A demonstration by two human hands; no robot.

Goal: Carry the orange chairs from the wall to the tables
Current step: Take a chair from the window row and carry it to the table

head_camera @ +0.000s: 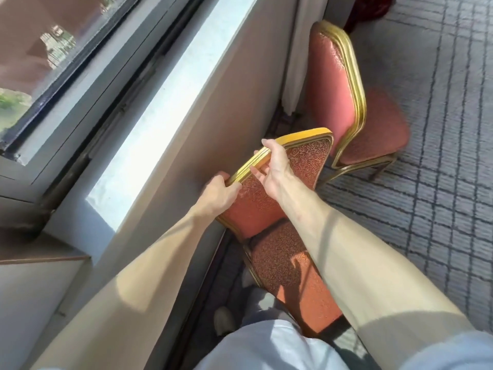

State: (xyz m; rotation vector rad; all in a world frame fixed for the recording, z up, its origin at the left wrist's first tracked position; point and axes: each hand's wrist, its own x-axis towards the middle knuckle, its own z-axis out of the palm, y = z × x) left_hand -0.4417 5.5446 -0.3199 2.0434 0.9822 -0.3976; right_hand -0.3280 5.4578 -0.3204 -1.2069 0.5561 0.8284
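Strong daylight through the dark-framed glass window glares off the pale stone sill; sharp shadows cross the orange patterned chair; edges bend

Sunlit window sill, grid-patterned grey carpet, perhaps a pale curtain.

Left grip and right grip both held the gold back rail of the near orange chair, which sat close against the wall under the window sill. A second orange chair stood just beyond it on the grid-pattern carpet.
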